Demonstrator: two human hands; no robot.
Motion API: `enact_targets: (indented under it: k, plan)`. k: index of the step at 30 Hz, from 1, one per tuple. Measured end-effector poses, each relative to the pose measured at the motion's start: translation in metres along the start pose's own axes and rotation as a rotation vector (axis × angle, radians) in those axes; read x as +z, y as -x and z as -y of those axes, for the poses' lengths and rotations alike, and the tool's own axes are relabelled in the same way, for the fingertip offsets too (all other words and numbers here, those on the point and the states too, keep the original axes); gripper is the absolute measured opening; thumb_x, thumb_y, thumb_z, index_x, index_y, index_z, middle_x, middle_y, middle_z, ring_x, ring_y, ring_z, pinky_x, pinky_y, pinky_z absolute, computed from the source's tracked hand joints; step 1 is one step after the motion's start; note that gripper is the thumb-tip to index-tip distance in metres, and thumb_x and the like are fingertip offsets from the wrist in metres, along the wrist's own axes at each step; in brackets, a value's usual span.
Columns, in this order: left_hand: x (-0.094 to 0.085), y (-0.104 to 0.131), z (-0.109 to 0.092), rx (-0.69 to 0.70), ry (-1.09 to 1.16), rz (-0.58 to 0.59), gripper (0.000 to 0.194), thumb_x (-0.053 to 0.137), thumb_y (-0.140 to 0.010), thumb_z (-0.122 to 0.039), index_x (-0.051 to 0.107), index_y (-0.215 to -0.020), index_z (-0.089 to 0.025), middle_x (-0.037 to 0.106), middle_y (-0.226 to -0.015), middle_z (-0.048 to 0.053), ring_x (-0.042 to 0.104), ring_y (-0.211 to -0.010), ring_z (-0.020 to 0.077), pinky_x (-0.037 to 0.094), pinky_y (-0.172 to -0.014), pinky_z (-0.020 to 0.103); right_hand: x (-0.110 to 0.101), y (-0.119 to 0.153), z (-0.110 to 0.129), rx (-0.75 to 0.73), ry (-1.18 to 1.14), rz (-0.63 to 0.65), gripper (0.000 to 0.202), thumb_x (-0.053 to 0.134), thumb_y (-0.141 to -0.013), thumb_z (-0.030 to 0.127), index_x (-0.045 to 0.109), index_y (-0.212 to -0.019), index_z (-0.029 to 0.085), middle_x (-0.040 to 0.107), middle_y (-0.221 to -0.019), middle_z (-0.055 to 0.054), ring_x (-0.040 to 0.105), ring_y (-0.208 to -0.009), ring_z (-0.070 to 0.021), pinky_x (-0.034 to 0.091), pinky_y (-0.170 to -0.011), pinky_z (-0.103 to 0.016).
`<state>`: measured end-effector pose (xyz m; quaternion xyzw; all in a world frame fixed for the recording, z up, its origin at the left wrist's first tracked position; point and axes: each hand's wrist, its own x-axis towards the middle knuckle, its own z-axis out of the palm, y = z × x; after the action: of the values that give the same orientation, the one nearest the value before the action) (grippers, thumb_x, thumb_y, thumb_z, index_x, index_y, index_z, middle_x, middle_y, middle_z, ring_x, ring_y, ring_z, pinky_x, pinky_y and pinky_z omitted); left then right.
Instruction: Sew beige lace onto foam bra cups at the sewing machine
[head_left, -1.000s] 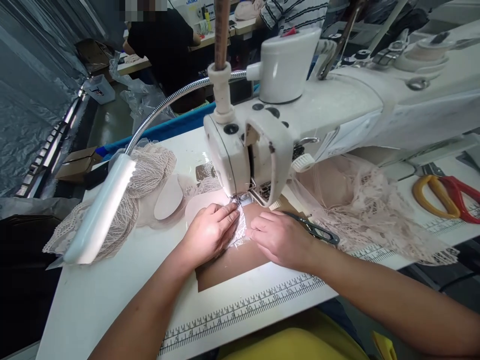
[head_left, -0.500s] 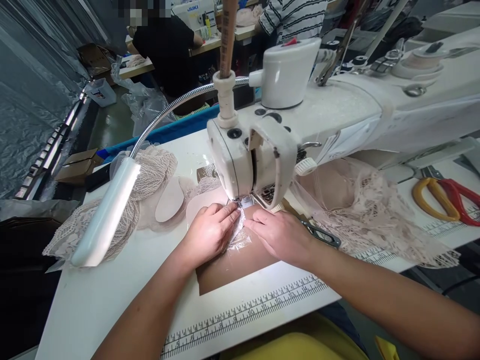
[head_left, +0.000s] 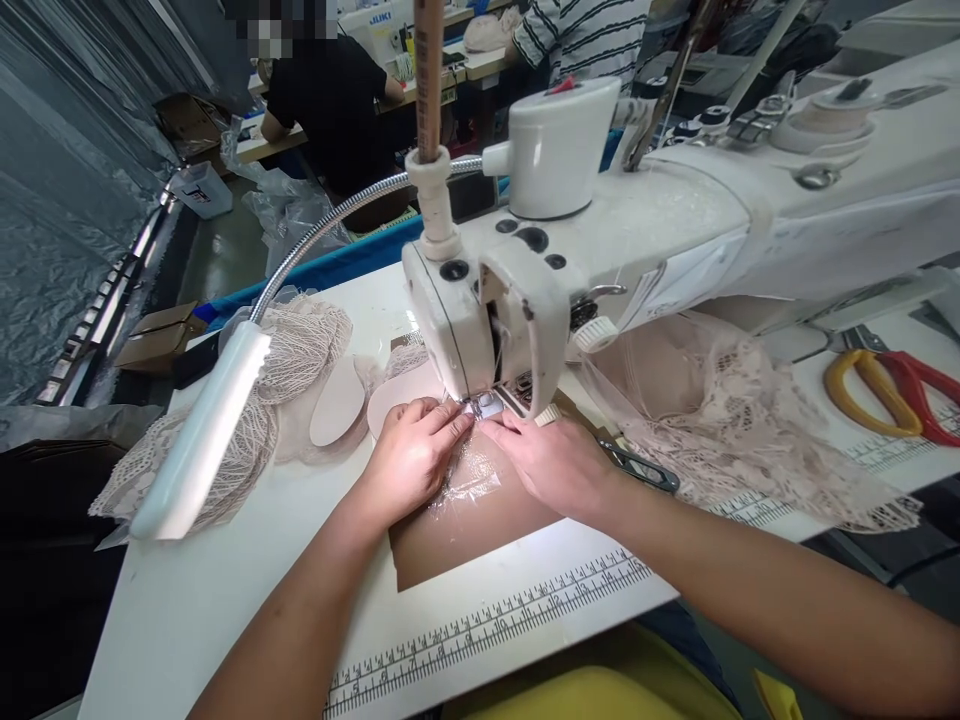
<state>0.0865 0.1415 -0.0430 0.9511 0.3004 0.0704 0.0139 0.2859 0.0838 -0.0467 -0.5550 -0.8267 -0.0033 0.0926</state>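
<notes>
A white sewing machine (head_left: 487, 310) stands over the table, its presser foot (head_left: 480, 405) lowered near my fingertips. My left hand (head_left: 416, 450) is closed, its fingers pressed together on a pale pink fabric piece (head_left: 405, 388) just left of the foot. From the right, my right hand (head_left: 559, 460) pinches at the edge of the work with thumb and fingers close to the foot. The part under my fingers is mostly hidden. Between my hands, shiny clear tape (head_left: 469, 485) covers part of a brown sheet (head_left: 450, 545) on the table.
Lace cups (head_left: 296, 345) lie left, beneath a lamp (head_left: 202, 440) on a bendable arm. Beige lace fabric (head_left: 757, 430), thread snips (head_left: 641, 468) and scissors (head_left: 874, 393) lie right. A ruler strip (head_left: 487, 635) runs along the front edge. Two people work behind the machine.
The white strip that showed between my hands has gone in towards the presser foot and is hidden. My right hand has moved slightly forward, nearer the foot. The view has shifted a little.
</notes>
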Motion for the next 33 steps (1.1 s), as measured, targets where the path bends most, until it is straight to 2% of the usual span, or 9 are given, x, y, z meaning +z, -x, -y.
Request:
enact_targets:
  k: [7, 11, 13, 17, 20, 24, 26, 30, 33]
  plan:
    - [-0.002, 0.001, -0.001, -0.032, -0.044, 0.001, 0.034, 0.043, -0.092, -0.022, 0.055, -0.124, -0.020, 0.061, -0.122, 0.009, 0.051, -0.106, 0.0282, 0.042, -0.082, 0.043, 0.005, 0.004, -0.005, -0.023, -0.048, -0.049, 0.034, 0.048, -0.085, 0.011, 0.064, -0.113, 0.022, 0.067, -0.090, -0.003, 0.053, -0.077, -0.0195, 0.033, -0.064, -0.032]
    - [-0.016, 0.004, -0.007, -0.103, -0.071, 0.052, 0.038, 0.041, -0.094, -0.031, 0.053, -0.126, -0.017, 0.058, -0.128, 0.011, 0.050, -0.109, 0.0302, 0.046, -0.081, 0.043, 0.005, 0.004, -0.006, -0.022, -0.099, -0.069, 0.032, 0.047, -0.086, 0.012, 0.065, -0.111, 0.020, 0.067, -0.088, -0.004, 0.053, -0.075, -0.0180, 0.034, -0.064, -0.031]
    - [-0.028, 0.007, -0.012, -0.144, -0.040, 0.107, 0.039, 0.041, -0.094, -0.035, 0.054, -0.125, -0.016, 0.060, -0.124, 0.011, 0.054, -0.104, 0.0288, 0.049, -0.078, 0.041, 0.003, 0.005, -0.007, -0.017, -0.113, -0.066, 0.032, 0.046, -0.087, 0.014, 0.065, -0.112, 0.020, 0.066, -0.087, -0.004, 0.054, -0.076, -0.0178, 0.036, -0.066, -0.030]
    - [-0.043, 0.012, -0.023, -0.186, 0.084, 0.204, 0.032, 0.039, -0.094, -0.034, 0.062, -0.109, -0.018, 0.066, -0.101, 0.010, 0.061, -0.088, 0.0236, 0.053, -0.073, 0.037, -0.001, 0.005, -0.008, 0.019, -0.106, -0.038, 0.030, 0.043, -0.088, 0.015, 0.066, -0.107, 0.021, 0.065, -0.083, -0.005, 0.054, -0.074, -0.0175, 0.037, -0.066, -0.028]
    - [-0.039, 0.009, -0.028, -0.170, 0.127, 0.189, 0.030, 0.040, -0.093, -0.030, 0.065, -0.103, -0.017, 0.066, -0.098, 0.011, 0.062, -0.085, 0.0230, 0.053, -0.072, 0.036, -0.003, 0.004, -0.007, 0.038, -0.095, -0.014, 0.029, 0.040, -0.091, 0.017, 0.068, -0.099, 0.020, 0.065, -0.079, -0.005, 0.054, -0.070, -0.0171, 0.037, -0.065, -0.028]
    - [-0.025, 0.005, -0.032, -0.097, 0.149, 0.110, 0.032, 0.040, -0.093, -0.028, 0.062, -0.114, -0.015, 0.062, -0.117, 0.011, 0.057, -0.097, 0.0239, 0.050, -0.084, 0.039, -0.005, 0.005, -0.007, 0.042, -0.101, -0.017, 0.031, 0.037, -0.094, 0.021, 0.067, -0.103, 0.021, 0.065, -0.080, -0.005, 0.055, -0.071, -0.0174, 0.038, -0.068, -0.029]
    - [-0.020, 0.005, -0.034, -0.064, 0.131, 0.094, 0.034, 0.040, -0.093, -0.028, 0.059, -0.119, -0.016, 0.059, -0.125, 0.010, 0.056, -0.098, 0.0239, 0.049, -0.085, 0.040, -0.004, 0.006, -0.007, 0.027, -0.125, -0.038, 0.032, 0.037, -0.094, 0.021, 0.067, -0.105, 0.020, 0.065, -0.082, -0.005, 0.055, -0.072, -0.0175, 0.037, -0.069, -0.029]
    - [-0.018, 0.007, -0.039, -0.060, 0.070, 0.108, 0.037, 0.040, -0.093, -0.028, 0.057, -0.123, -0.017, 0.053, -0.135, 0.008, 0.053, -0.096, 0.0253, 0.048, -0.081, 0.043, -0.001, 0.010, -0.010, -0.076, -0.192, -0.095, 0.028, 0.042, -0.091, 0.018, 0.067, -0.103, 0.019, 0.063, -0.080, -0.003, 0.053, -0.073, -0.0167, 0.035, -0.067, -0.029]
    - [-0.019, 0.009, -0.042, -0.064, 0.048, 0.118, 0.040, 0.037, -0.093, -0.028, 0.055, -0.127, -0.016, 0.051, -0.137, 0.007, 0.051, -0.097, 0.0265, 0.048, -0.080, 0.043, 0.000, 0.012, -0.010, -0.155, -0.217, -0.116, 0.024, 0.045, -0.089, 0.016, 0.069, -0.091, 0.019, 0.059, -0.074, -0.002, 0.048, -0.067, -0.0153, 0.032, -0.062, -0.029]
